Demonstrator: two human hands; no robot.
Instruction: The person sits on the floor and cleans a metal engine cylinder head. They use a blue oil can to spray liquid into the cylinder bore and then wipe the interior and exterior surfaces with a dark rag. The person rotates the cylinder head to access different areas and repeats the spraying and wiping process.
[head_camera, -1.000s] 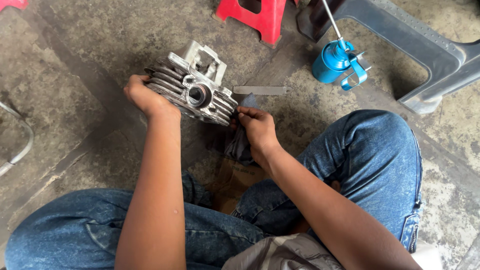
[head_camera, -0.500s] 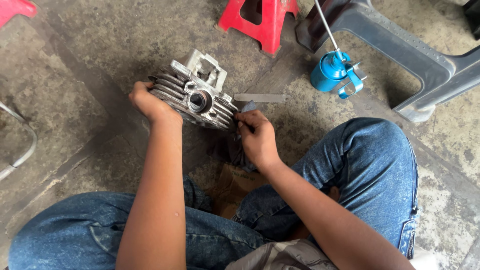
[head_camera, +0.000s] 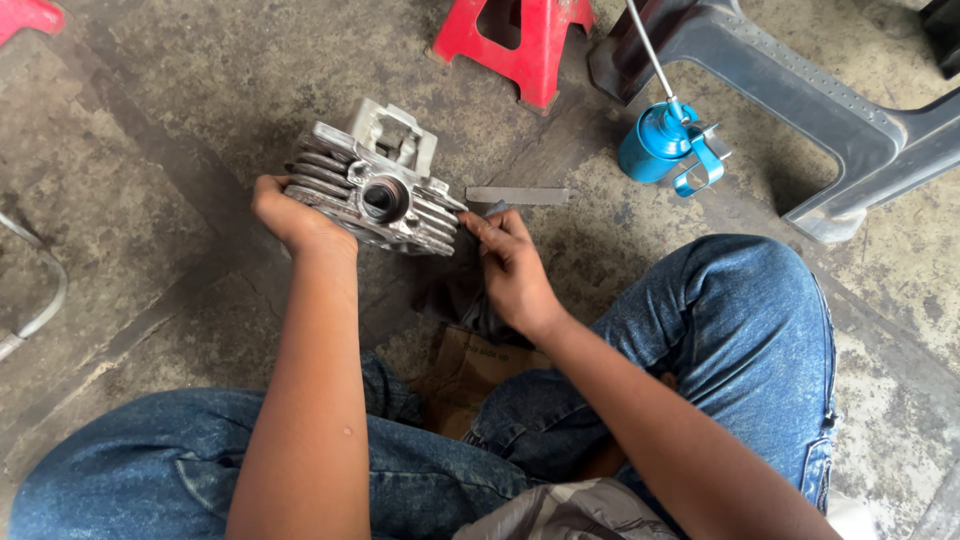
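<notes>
A finned grey metal engine cylinder head (head_camera: 375, 180) stands on the concrete floor in front of me. My left hand (head_camera: 290, 215) grips its left side by the fins. At the head's right edge my right hand (head_camera: 515, 265) pinches a small dark piece, with a dark rag (head_camera: 455, 295) bunched under the palm. A flat grey metal file (head_camera: 518, 195) lies on the floor just beyond my right fingers.
A blue oil can (head_camera: 655, 140) with a long spout stands at the right rear. A red stool (head_camera: 515, 40) is behind the head, a grey plastic chair base (head_camera: 800, 100) at the far right. Brown cardboard (head_camera: 470, 365) lies between my jeans-clad knees.
The view has shifted slightly. My right hand has slid a little along the head's right edge; the left hand keeps its grip.
</notes>
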